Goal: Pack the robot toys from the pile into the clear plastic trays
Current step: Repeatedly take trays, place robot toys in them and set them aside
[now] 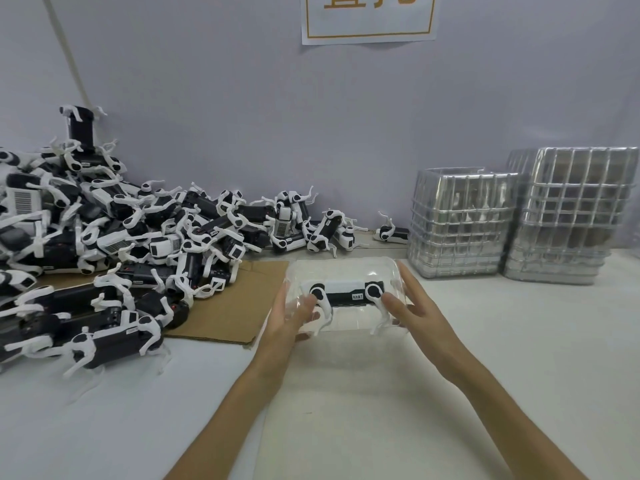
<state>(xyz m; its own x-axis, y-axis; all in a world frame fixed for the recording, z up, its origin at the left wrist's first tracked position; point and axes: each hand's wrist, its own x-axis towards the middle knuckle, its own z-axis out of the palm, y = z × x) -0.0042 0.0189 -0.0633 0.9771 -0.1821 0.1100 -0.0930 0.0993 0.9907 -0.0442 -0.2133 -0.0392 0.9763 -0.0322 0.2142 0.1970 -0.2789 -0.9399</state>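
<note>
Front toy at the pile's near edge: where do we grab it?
Grip the toy by its black body, between front and rear legs, from above on the near side, fingers across its narrow width. It lies at the pile's near edge; its thin white legs splay and would likely flex or snag. The left hand holds the tray.

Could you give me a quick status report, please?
Left grip holds clear tray end; right grip pressed flat on other end. One robot toy seated inside. Nothing in the way.
</note>
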